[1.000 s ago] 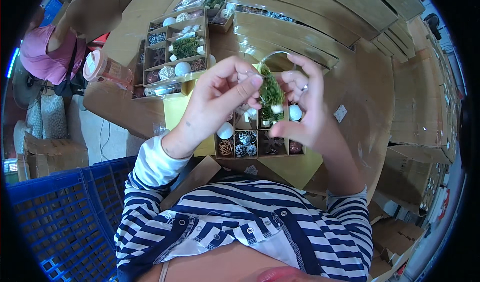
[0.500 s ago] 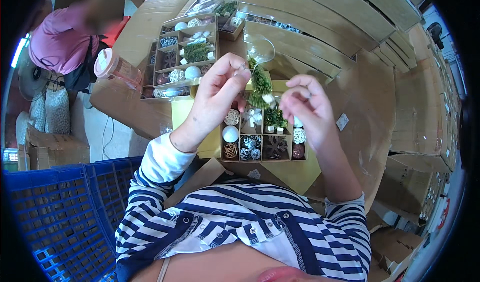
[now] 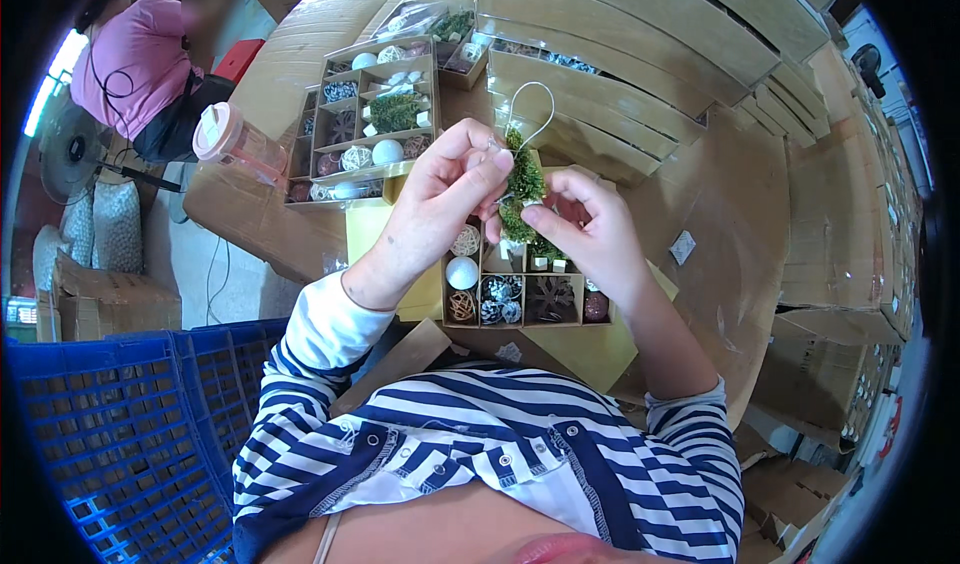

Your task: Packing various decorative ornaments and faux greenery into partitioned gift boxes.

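Observation:
Above the nearest divided cardboard box (image 3: 524, 273), both hands are closed on a green bristly hanging ornament (image 3: 524, 178) with a thin pale loop rising from its top. My left hand (image 3: 448, 190) pinches its upper left side. Thumb and fingers of my right hand (image 3: 588, 226) grip its lower right side, partly hiding it. Below, the box's compartments hold white and brown balls, a woven ball, silvery pinecone-like pieces, a dark snowflake (image 3: 551, 298) and more green ornaments with white bases. My hands cover the box's far part.
Filled divided boxes (image 3: 392, 114) stand at the far left, beside a pink lidded cup (image 3: 238, 142). Long stacked cartons (image 3: 610, 24) line the back. A yellow sheet (image 3: 600, 349) lies under the near box. Blue crates (image 3: 110, 404) stand left. A person in pink (image 3: 135, 69) sits beyond.
My right hand has moved left and closed on the ornament, where its fingers were apart before. The ornament's loop now stands upright. The cup and the person in pink appear slightly shifted.

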Demonstrator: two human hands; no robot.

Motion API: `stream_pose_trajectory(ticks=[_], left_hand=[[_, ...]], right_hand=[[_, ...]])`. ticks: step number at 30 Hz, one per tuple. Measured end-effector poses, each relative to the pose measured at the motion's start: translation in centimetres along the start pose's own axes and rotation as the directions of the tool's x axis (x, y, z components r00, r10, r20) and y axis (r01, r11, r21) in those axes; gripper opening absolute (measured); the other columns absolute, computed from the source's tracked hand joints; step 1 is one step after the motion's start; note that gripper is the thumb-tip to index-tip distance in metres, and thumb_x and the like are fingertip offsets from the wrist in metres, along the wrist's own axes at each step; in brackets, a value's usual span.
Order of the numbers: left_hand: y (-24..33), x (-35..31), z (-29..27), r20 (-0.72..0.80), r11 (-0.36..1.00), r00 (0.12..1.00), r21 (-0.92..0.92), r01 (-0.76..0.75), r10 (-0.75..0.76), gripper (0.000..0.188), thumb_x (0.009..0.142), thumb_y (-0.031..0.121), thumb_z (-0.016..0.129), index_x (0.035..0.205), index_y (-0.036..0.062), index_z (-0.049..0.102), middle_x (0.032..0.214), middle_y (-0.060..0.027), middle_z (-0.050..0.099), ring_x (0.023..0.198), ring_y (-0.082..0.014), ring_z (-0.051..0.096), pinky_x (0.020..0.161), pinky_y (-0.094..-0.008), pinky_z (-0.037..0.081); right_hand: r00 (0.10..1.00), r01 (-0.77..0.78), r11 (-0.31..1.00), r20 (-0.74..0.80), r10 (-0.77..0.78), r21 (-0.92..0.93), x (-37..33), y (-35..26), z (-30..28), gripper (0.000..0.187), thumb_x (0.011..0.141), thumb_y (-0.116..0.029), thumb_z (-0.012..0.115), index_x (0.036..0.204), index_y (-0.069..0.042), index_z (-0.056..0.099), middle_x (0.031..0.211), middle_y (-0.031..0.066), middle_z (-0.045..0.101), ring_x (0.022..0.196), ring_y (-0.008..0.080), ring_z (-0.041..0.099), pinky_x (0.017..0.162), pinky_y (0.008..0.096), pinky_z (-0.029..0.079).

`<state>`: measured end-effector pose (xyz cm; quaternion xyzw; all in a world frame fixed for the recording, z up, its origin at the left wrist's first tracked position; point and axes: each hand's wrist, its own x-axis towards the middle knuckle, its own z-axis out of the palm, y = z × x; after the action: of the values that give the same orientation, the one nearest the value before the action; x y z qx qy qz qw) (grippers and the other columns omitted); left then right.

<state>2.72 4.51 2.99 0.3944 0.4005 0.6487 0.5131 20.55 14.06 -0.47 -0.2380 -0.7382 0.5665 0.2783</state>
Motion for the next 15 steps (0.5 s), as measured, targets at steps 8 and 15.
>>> stream_pose_trajectory(ticks=[8,15], left_hand=[[0.2,0.0,-0.8,-0.035,0.975,0.999,0.220,0.024,-0.016,0.013,0.102,0.018,0.063,0.099,0.0048,0.061,0.076,0.0055,0.053,0.061,-0.0015,0.050,0.053,-0.0178,0.042],[0.2,0.6,-2.8,-0.065,0.907,0.986,0.405,-0.115,0.154,0.015,0.101,0.018,0.065,0.094,0.0041,0.064,0.075,0.0085,0.051,0.067,-0.0006,0.042,0.058,-0.0187,0.034]], right_hand=[[0.916,-0.401,0.626,0.293,0.274,0.668,0.4,-1.5,-2.0,0.024,0.101,-0.024,0.050,0.084,-0.009,0.052,0.073,-0.0030,0.045,0.057,0.0041,0.037,0.047,0.0220,0.027],[0.826,-0.564,0.424,0.474,0.305,0.709,0.7,0.7,-4.3,0.034,0.100,-0.037,0.048,0.079,-0.010,0.046,0.069,-0.0028,0.041,0.057,0.0050,0.036,0.046,0.0216,0.027]])
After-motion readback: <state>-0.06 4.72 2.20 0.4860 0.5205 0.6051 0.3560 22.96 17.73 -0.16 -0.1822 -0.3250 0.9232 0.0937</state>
